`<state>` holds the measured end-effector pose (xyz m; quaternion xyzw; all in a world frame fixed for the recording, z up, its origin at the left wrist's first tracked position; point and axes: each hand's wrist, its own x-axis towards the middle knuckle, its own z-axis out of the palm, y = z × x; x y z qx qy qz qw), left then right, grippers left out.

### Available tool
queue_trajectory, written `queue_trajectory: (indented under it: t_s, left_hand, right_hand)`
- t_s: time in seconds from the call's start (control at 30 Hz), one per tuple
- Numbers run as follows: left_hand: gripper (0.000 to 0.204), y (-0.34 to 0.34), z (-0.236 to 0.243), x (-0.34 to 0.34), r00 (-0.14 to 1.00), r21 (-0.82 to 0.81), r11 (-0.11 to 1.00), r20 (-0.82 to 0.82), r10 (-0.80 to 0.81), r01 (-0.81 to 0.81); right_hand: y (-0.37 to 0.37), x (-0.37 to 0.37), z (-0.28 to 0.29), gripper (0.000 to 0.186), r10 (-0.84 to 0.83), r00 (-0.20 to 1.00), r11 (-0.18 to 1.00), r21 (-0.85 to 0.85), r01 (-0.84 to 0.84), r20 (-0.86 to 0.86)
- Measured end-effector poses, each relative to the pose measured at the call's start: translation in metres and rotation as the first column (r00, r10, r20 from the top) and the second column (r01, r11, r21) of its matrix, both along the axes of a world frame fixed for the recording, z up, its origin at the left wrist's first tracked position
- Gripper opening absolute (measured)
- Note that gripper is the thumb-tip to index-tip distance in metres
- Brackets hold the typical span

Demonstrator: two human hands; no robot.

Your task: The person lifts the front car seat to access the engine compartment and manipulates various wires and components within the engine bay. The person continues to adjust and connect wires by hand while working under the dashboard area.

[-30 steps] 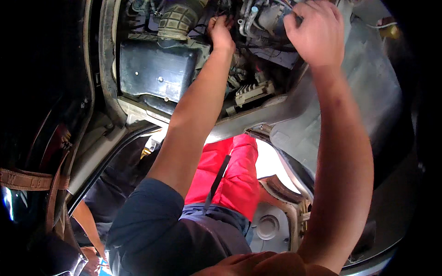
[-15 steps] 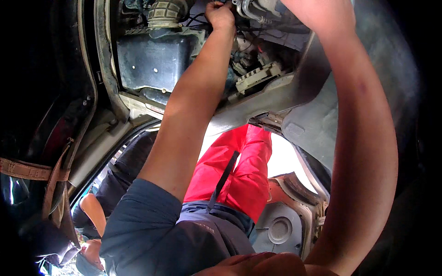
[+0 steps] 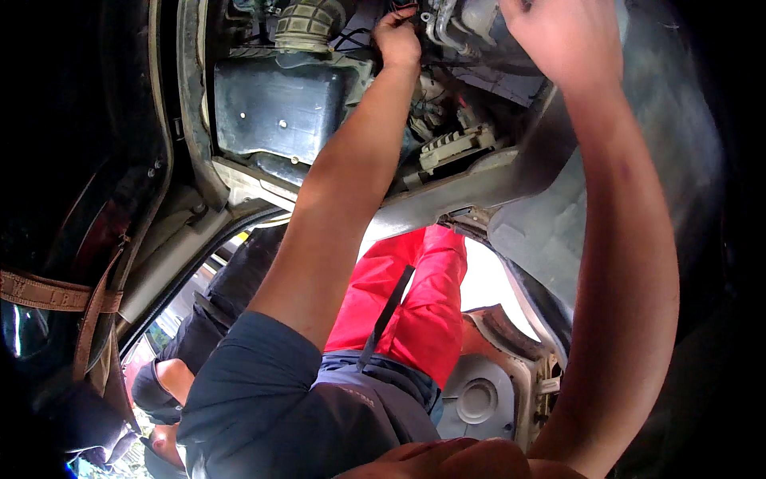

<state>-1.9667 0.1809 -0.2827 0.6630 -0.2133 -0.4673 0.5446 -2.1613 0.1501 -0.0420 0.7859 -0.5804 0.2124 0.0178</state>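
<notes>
box cover (image 3: 271, 100): smooth, semi-glossy plastic | ribbed duct (image 3: 306, 30): dusty, matt | pipes (image 3: 444, 33): metal | trousers (image 3: 429, 315): smooth cloth

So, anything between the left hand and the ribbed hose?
Yes: thin black cables show in the gap between the left hand and the ribbed hose. Whether they'd actually block, this view can't tell.

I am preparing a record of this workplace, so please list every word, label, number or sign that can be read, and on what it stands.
No text can be read with certainty.
Brown strap: faint marks, too blurred to read.
Dark shirt: a small faint mark, too small to read.
Black box-shaped cover, ribbed hose: none visible.
Parts near left hand: none readable.
</notes>
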Motion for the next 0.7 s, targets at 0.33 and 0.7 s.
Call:
queue_trajectory:
  t_s: [0.33,0.7]
  left_hand:
    - [0.039,-0.039,0.023,0.005,0.948,0.010,1.000,0.319,-0.002,-0.002]
    - [0.024,-0.047,0.012,0.013,0.572,0.066,0.983,0.806,-0.154,0.172]
  right_hand:
    - [-0.004,0.005,0.009,0.011,0.028,0.997,0.999,0.042,-0.031,0.070]
    - [-0.007,-0.005,0.008,0.012,0.083,0.997,0.991,0.103,-0.082,-0.003]
